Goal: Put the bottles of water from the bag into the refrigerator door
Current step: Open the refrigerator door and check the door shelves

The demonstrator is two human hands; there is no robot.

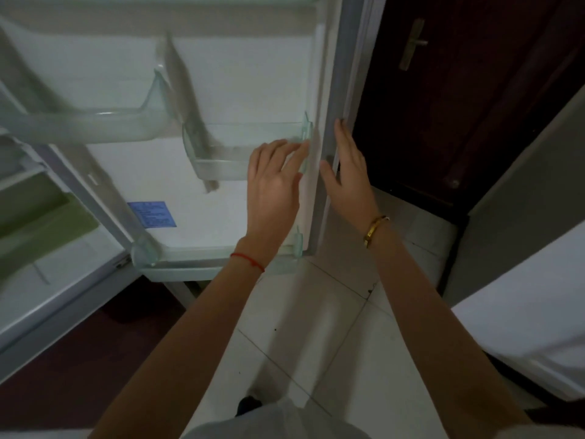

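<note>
The head camera looks down at the open refrigerator door (pixel 237 74). The left hand (pixel 273 185) has straight fingers that touch the corner of a small clear shelf (pixel 221 163). The right hand (pixel 349 166) lies flat on the door edge (pixel 335 90), just beside it. Both hands hold nothing. No water bottles and no bag show here. Full bottles will likely be heavy, smooth and maybe slippery, so it seems best to grab each one round its middle.
</note>
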